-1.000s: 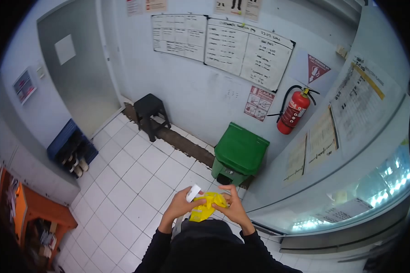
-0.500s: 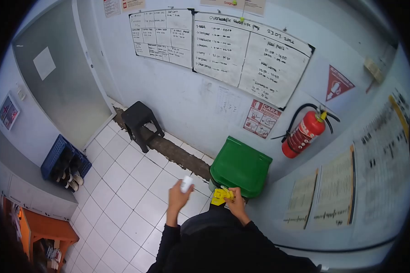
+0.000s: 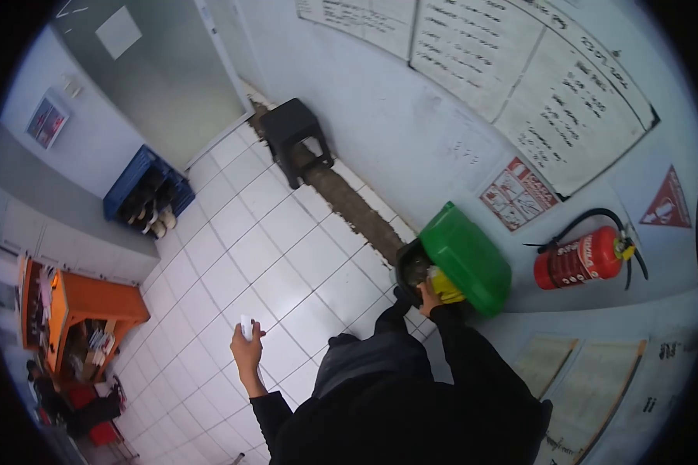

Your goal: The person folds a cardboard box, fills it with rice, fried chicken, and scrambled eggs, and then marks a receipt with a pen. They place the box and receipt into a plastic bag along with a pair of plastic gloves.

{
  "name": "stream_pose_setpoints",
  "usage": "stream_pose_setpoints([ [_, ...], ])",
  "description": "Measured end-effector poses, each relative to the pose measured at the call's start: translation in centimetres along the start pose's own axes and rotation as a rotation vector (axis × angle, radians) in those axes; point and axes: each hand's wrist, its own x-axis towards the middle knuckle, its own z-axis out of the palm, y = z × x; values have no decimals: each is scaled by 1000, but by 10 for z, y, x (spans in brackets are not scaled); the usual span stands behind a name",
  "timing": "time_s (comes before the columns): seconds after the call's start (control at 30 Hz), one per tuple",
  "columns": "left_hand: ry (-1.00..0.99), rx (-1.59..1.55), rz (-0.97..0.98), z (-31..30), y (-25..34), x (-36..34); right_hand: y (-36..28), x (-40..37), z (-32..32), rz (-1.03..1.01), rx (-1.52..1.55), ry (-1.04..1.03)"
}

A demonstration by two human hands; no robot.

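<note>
Your left hand point(image 3: 246, 353) pinches the white item point(image 3: 247, 325), well apart from the bin point(image 3: 402, 276); your right hand point(image 3: 427, 297) is at the yellow plastic point(image 3: 447, 289) beneath the raised lid point(image 3: 469, 260), grip unclear. Mind the lid's edge.

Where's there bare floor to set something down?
The tiles bordered by the stool, crate, desk and your left hand are bare. It's crowded at the bin, with your right hand, yellow plastic and a leg close together, and on the desk's packed shelf.
</note>
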Motion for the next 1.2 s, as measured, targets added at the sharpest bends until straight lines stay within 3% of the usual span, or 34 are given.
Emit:
stream_pose_setpoints([
  [0.07, 12, 85, -109, -28, -27, -18, -29, -2, -14, 38, -270, -91],
  [0.1, 60, 79, -86, -37, -56, -26, 4, 15, 34, -18, -276, -102],
  [0.13, 60, 92, -164, -51, -70, -37, 23, 31, 103, -2, -234, 340],
  [0.2, 140, 110, -179, -72, -113, -58, -73, -7, 66, -121, 88, 76],
  [0.23, 218, 160, -135, -84, -120, -73, -91, -9, 86, -129, 101, -10],
  [0.27, 297, 217, -103, -93, -123, -85, -102, -11, 111, -300, 93, 23],
  [0.3, 313, 149, -160, -101, -125, -95, -111, -2, 134, -329, 95, -68],
  [0.33, 334, 72, -206, -110, -130, -104, -133, 12, 144, -293, 97, -319],
  [0.37, 365, 35, -270, -118, -139, -113, -139, 31, 172, -362, 210, -321],
  [0.43, 374, -111, -383, -133, -155, -124, -201, 38, 170, -172, 185, -210],
  [0.47, 387, -154, -408, -137, -162, -129, -237, 48, 160, 28, 204, -386],
  [0.53, 312, -350, -505, -158, -154, -135, -289, 63, 152, 85, 194, -596],
  [0.63, 271, -521, -431, -182, -156, -125, -344, 93, 163, -146, -40, -726],
  [0.77, 307, -626, -404, -228, -169, -95, -435, 129, 186, -199, -156, -889],
  [0.9, 482, -688, -421, -271, -206, -62, -551, 168, 257, -390, -161, -915],
  [1.0, 626, -750, -407, -306, -233, -40, -675, 168, 303, -521, -108, -952],
  [1.07, 752, -791, -377, -334, -245, -30, -759, 155, 345, -745, -132, -1023],
  [1.1, 883, -834, -341, -347, -242, -24, -784, 160, 392, -1033, -71, -990],
  [1.2, 1056, -939, -277, -369, -273, -15, -913, 55, 380, -1108, 37, -1480],
])
